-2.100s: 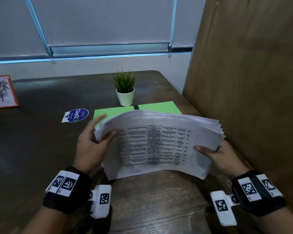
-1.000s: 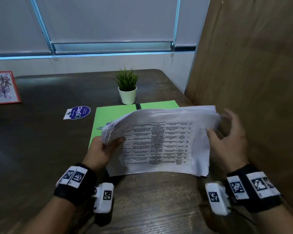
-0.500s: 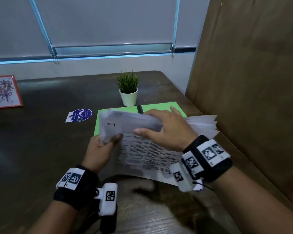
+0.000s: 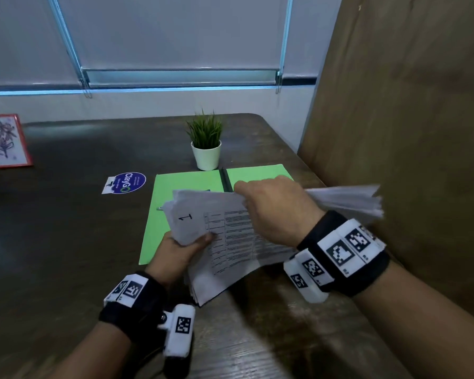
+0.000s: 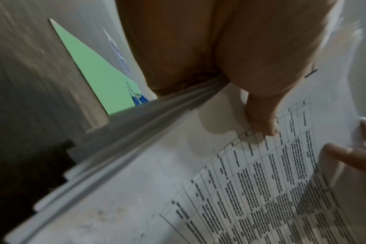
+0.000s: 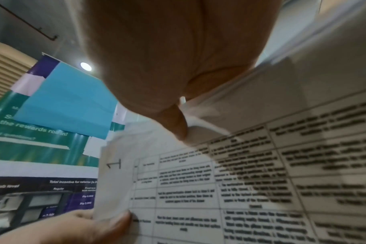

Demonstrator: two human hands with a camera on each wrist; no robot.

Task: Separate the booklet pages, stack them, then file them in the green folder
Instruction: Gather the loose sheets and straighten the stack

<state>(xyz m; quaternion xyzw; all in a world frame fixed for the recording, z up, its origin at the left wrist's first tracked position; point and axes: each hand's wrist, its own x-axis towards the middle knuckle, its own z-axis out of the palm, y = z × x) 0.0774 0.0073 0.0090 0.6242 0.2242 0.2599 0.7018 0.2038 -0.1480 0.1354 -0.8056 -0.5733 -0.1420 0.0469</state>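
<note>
There were two hands, the left hand (image 4: 179,250) and right hand (image 4: 274,212), one stack of pages (image 4: 230,242), one green folder (image 4: 186,184), one potted plant (image 4: 205,149), one framed picture (image 4: 4,140), one round sticker (image 4: 125,182) and one tabletop (image 4: 66,228).

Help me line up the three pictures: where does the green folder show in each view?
Head: the green folder lies open mid-table, behind the paper stack both hands hold.
Left wrist: a green wedge at upper left, beyond the stack's edge.
Right wrist: not in it.
Shared landmark: the handwritten "1" on the top sheet's corner, in all three views.
</note>
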